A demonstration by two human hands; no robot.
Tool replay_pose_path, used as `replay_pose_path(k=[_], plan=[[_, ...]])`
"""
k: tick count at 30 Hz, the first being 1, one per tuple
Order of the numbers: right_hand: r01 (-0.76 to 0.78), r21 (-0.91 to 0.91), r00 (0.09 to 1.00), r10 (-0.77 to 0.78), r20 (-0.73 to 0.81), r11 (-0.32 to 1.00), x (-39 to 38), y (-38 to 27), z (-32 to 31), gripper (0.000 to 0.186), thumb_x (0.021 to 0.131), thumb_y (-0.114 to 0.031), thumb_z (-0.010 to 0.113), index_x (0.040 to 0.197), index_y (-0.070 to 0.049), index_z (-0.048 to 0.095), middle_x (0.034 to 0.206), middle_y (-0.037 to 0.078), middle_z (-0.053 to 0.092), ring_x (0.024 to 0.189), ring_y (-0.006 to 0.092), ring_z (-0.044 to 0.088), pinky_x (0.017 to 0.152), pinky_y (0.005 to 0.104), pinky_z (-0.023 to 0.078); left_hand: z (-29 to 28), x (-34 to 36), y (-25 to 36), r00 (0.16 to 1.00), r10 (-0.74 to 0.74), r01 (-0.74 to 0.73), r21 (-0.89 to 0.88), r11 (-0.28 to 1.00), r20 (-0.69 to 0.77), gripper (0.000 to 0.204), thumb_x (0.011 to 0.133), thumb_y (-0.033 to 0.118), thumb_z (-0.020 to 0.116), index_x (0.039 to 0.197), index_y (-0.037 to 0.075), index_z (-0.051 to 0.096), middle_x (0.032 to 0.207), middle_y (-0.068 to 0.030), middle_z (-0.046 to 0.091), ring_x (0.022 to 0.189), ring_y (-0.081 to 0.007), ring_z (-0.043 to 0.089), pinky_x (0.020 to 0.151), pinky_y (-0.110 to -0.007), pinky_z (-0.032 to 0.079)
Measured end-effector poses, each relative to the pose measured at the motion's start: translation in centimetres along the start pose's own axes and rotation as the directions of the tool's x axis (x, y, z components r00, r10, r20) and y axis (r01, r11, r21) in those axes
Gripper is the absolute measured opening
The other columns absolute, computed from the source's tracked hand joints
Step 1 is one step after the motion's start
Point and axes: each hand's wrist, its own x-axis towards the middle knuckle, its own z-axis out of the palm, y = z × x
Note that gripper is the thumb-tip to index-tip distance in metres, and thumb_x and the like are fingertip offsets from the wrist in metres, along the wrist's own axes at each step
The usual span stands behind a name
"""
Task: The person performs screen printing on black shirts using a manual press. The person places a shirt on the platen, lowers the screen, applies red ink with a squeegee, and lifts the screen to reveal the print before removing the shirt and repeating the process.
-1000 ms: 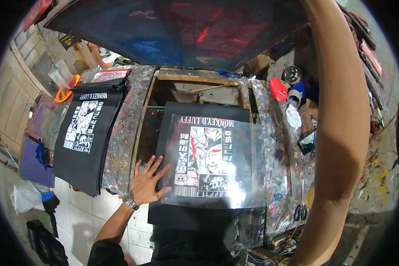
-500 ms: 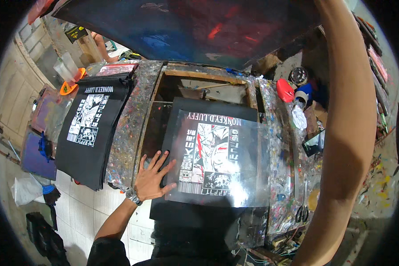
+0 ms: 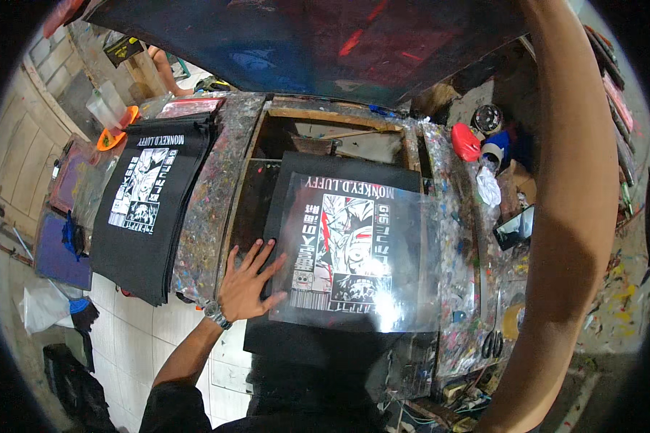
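Five spread fingers of the left hand lie at the clear sheet, which could skew if the thumb drags its edge; the right hand is out of view.

Left hand spread flat, clear sheet over black fabric

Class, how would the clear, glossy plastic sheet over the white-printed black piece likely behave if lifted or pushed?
The clear, glossy plastic sheet is probably thin and light, since the white-printed black piece shows through it. It seems semi-stiff, perhaps bending slightly when lifted, as it lies flat with fairly straight edges. Its bright glare suggests a smooth face that might slide when pushed.
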Motion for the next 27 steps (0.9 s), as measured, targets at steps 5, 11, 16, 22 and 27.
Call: replay_pose_path(k=[5, 11, 16, 22, 27], plan=[[-0.043, -0.059, 0.998, 0.041, -0.046, 0.997, 0.7, 0.1, 0.9, 0.07, 0.096, -0.061, 0.056, 0.129, -0.001, 0.07, 0.139, 0.029, 0.062, 0.129, 0.0417, 0.06, 0.11, 0.0426, 0.044, 0.3, -0.1, 0.0, 1.0, -0.002, 0.002, 0.011, 1.0, 0.012, 0.083, 0.093, 0.07, 0.054, 0.161, 0.025, 0.04, 0.17, -0.0124, 0.028, 0.157, -0.0351, 0.024, 0.122, -0.068, 0.01], [-0.023, 0.07, 0.998, 0.027, -0.055, 0.997, -0.6, 0.4, 0.1, 0.075, 0.093, -0.066, 0.058, 0.123, 0.0, 0.073, 0.135, 0.028, 0.065, 0.126, 0.0377, 0.063, 0.107, 0.0408, 0.047, 0.3, -1.0, 1.8, 0.989, -0.04, 0.006, -0.227, 0.974, -0.144, 0.064, 0.096, 0.057, 0.058, 0.148, 0.02, 0.058, 0.166, -0.0144, 0.037, 0.156, -0.0395, 0.024, 0.122, -0.068, 0.011], [0.01, -0.086, 0.993, -0.021, -0.12, 0.996, -1.6, -0.5, 2.0, 0.077, 0.092, -0.066, 0.057, 0.108, 0.007, 0.074, 0.113, 0.036, 0.069, 0.112, 0.049, 0.067, 0.097, 0.0522, 0.053, -2.4, 3.5, 14.0, 0.998, -0.007, 0.049, -0.662, 0.748, 0.066, 0.042, 0.099, 0.034, 0.064, 0.133, 0.011, 0.07, 0.153, -0.0233, 0.051, 0.147, -0.0434, 0.037, 0.121, -0.056, 0.025], [-0.168, -0.104, 0.979, 0.154, -0.135, 0.98, -11.2, -6.2, 2.4, 0.079, 0.088, -0.076, 0.059, 0.099, 0.002, 0.071, 0.093, 0.028, 0.074, 0.09, 0.0427, 0.073, 0.081, 0.0545, 0.056, -16.1, 6.6, 11.5, 0.505, 0.008, -0.217, -0.118, 0.969, -0.863, 0.056, 0.086, 0.023, 0.079, 0.139, 0.014, 0.065, 0.152, -0.0156, 0.053, 0.147, -0.0387, 0.04, 0.122, -0.06, 0.023], [0.101, -0.15, 0.958, -0.137, -0.251, 0.983, -24.2, -10.9, 8.6, 0.048, 0.084, -0.049, 0.079, 0.095, -0.005, 0.064, 0.087, 0.012, 0.067, 0.092, 0.0322, 0.067, 0.102, 0.0595, 0.037, -22.9, -0.6, 4.8, 0.777, -0.011, 0.243, 0.284, 0.928, -0.629, 0.058, 0.068, 0.018, 0.082, 0.123, 0.012, 0.063, 0.118, -0.0101, 0.063, 0.119, -0.0315, 0.058, 0.109, -0.057, 0.036]])
